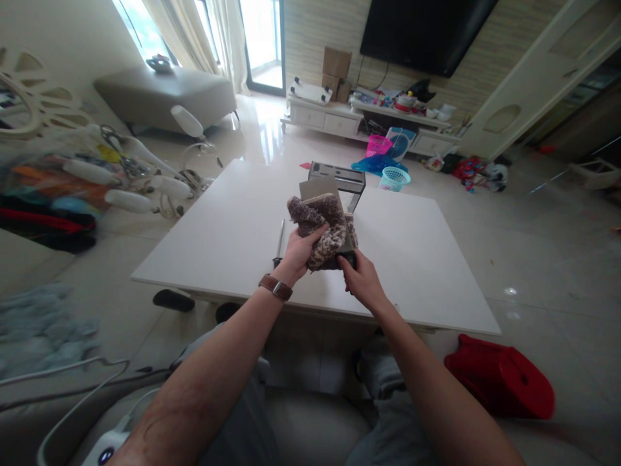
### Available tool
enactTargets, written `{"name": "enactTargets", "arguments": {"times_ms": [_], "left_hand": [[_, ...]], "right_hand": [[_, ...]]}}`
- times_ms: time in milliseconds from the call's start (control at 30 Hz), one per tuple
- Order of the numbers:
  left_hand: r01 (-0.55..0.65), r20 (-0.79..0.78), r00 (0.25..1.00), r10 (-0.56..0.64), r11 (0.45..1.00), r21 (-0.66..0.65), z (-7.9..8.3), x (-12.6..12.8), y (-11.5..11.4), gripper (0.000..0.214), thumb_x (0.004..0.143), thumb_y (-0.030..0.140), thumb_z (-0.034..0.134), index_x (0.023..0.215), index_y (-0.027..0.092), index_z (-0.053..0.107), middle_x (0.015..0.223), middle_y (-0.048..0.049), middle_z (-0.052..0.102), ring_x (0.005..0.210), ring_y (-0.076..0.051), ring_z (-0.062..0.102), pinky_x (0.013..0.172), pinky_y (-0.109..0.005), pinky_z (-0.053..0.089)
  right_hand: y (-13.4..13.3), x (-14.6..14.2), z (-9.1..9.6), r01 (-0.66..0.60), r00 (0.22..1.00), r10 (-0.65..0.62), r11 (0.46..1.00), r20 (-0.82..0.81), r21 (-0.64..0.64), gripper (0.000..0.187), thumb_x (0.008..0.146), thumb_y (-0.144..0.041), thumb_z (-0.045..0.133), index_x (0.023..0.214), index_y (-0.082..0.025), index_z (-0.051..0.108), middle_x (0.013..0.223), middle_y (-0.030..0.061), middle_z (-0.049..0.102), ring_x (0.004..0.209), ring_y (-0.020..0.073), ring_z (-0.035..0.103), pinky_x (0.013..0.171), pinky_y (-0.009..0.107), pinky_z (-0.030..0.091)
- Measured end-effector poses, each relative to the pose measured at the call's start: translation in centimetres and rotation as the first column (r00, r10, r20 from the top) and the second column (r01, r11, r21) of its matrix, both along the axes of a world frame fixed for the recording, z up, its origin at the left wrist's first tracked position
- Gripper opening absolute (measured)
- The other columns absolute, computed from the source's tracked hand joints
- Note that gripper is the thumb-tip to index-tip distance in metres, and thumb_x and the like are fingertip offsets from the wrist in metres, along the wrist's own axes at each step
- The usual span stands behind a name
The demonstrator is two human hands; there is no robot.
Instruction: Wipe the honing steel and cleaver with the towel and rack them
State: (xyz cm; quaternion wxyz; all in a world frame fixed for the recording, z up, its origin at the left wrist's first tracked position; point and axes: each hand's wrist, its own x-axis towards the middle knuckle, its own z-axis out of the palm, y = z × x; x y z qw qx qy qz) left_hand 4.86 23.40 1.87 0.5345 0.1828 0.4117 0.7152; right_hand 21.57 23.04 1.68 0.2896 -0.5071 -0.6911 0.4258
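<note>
My left hand point(301, 251) is closed around a fuzzy brown cloth point(320, 223), which is wrapped over the wide flat blade of a cleaver point(317, 189). My right hand point(359, 277) grips the cleaver's black handle point(350, 261) just below the cloth. Both hands are held above the near part of a white table point(412, 259). A brown watch strap sits on my left wrist. Most of the blade is hidden by the cloth.
A slim knife point(280, 241) lies on the table left of my hands. A dark knife block point(342, 179) stands at the far edge. On the floor are a red bag point(499, 378) to the right, baskets point(394, 178) beyond, and clutter to the left.
</note>
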Motion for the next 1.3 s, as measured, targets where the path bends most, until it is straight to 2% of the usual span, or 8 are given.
{"name": "enactTargets", "arguments": {"times_ms": [267, 1300], "left_hand": [[-0.028, 0.036, 0.999, 0.028, 0.999, -0.019, 0.11, -0.35, 0.06, 0.049, 0.059, 0.031, 0.098, 0.098, 0.012, 0.075, 0.105, -0.0137, 0.081, 0.102, -0.029, 0.077, 0.103, -0.048, 0.060], [-0.020, 0.065, 0.998, 0.022, 0.999, -0.029, 0.11, -0.62, 0.08, 0.046, 0.061, 0.030, 0.097, 0.097, 0.011, 0.076, 0.105, -0.0155, 0.081, 0.109, -0.032, 0.076, 0.106, -0.050, 0.059]], "right_hand": [[0.01, 0.14, -0.26, -0.015, 1.000, 0.015, 1.000, 0.000, -0.004, 0.025, 0.093, -0.047, 0.057, 0.088, -0.024, 0.053, 0.061, -0.0049, 0.055, 0.042, 0.0129, 0.054, 0.035, 0.024, 0.048], [0.10, 0.24, -0.61, -0.033, 0.999, 0.033, 0.999, 0.016, 0.002, 0.023, 0.093, -0.046, 0.057, 0.088, -0.024, 0.054, 0.062, -0.0050, 0.055, 0.044, 0.0121, 0.054, 0.037, 0.023, 0.046]]}}
